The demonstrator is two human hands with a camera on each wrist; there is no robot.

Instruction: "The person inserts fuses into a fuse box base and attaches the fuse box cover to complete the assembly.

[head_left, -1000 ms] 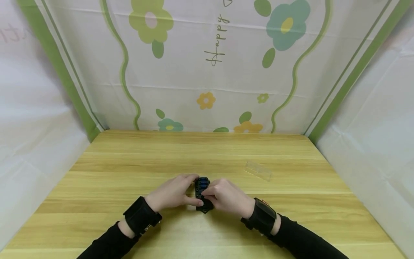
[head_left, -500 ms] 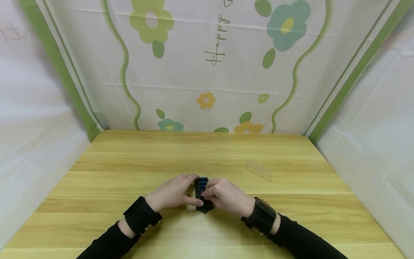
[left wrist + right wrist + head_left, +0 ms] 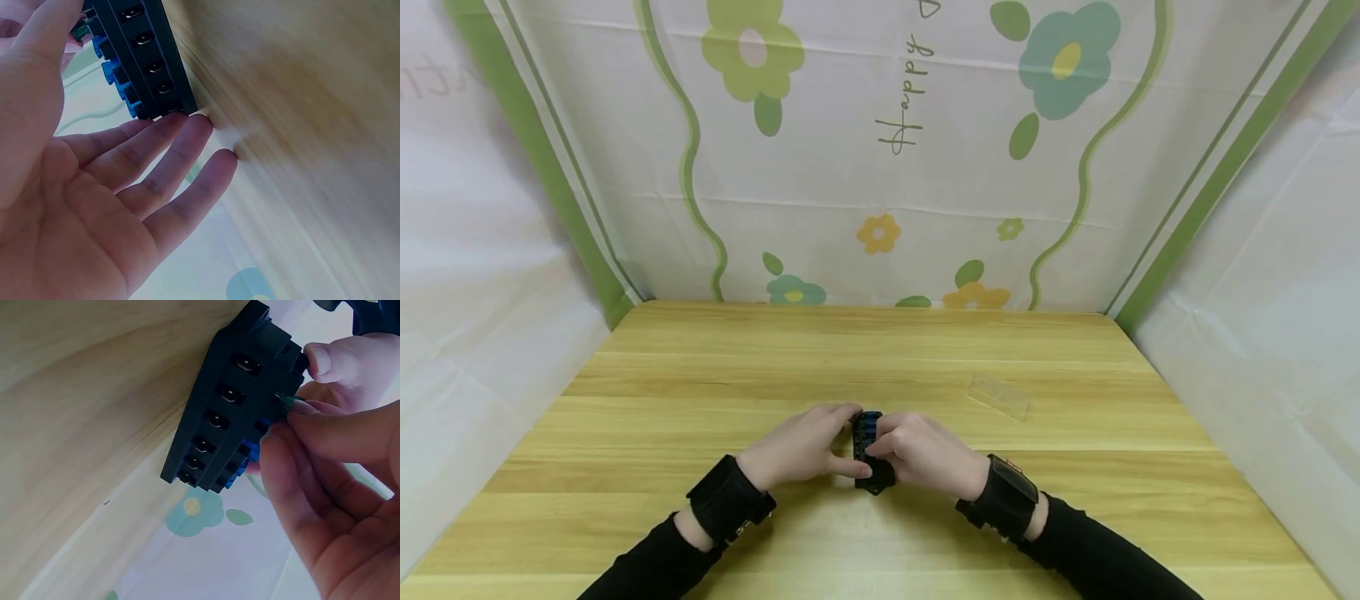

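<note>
A black fuse box (image 3: 882, 480) with a row of metal terminals along its side lies on the wooden table, long side pointing away from me. Blue blade fuses (image 3: 112, 72) sit in its far part. My left hand (image 3: 796, 447) holds the box lengthwise, thumb at the near end and fingertips at the far end. Over the nearer slots, my right hand (image 3: 934, 458) pinches a small green blade fuse (image 3: 289, 399) between thumb and fingers. One metal prong shows beside the box in the right wrist view; fingers cover most of the fuse.
A clear plastic cover (image 3: 1000, 397) lies on the table (image 3: 700, 350) behind and right of the hands. Printed cloth (image 3: 820, 150) hangs behind the table, with cloth walls on both sides.
My right hand shifts very slightly at the fuse box, its fingers still pinching the fuse. The left hand and the clear cover stay in place.
</note>
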